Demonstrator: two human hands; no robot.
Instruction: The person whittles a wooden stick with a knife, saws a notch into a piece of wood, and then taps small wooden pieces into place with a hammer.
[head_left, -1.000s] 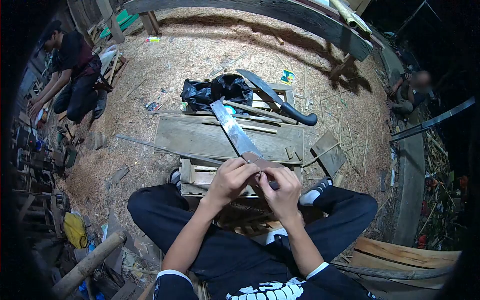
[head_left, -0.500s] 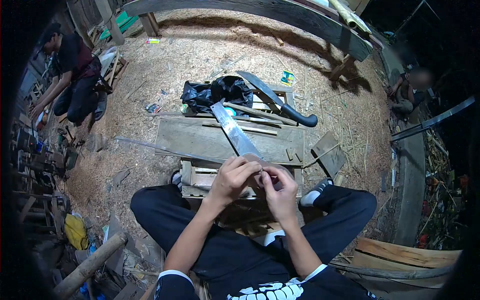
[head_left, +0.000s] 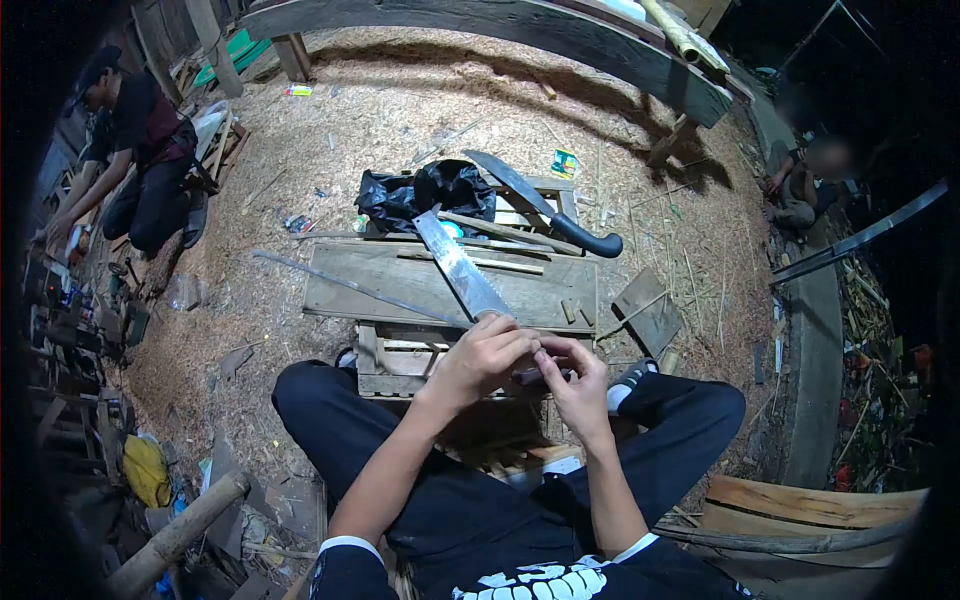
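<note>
A wooden pallet table [head_left: 440, 285] is seen just beyond the fingers. A machete [head_left: 462, 268] is held at its handle end, blade pointing away over the table; the left hand [head_left: 482, 358] is closed around it, and the right hand [head_left: 577, 382] pinches it alongside.
</note>
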